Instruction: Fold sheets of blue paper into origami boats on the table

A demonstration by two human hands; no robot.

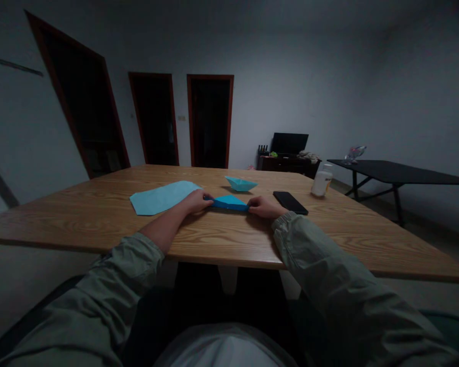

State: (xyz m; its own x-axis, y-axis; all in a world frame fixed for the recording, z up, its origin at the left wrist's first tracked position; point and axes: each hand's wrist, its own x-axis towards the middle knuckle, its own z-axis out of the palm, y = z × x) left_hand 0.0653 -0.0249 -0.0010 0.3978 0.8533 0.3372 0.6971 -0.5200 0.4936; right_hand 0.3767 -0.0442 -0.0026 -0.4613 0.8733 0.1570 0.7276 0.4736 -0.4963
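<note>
Between my two hands is a blue folded paper boat (230,203), its long sides level just above the tabletop or resting on it; I cannot tell which. My left hand (197,201) pinches its left end. The fingers of my right hand (266,207) are closed on its right end. Beyond it stands a second, light blue paper boat (241,184), touched by neither hand. Light blue paper (162,198) lies flat to the left, partly behind my left hand and forearm.
A black phone (290,202) lies right of my right hand on the wooden table (222,244). Farther right stands a white bottle (322,181). A black table (401,172) is off to the right; a television (289,142) stands on a cabinet by the back wall.
</note>
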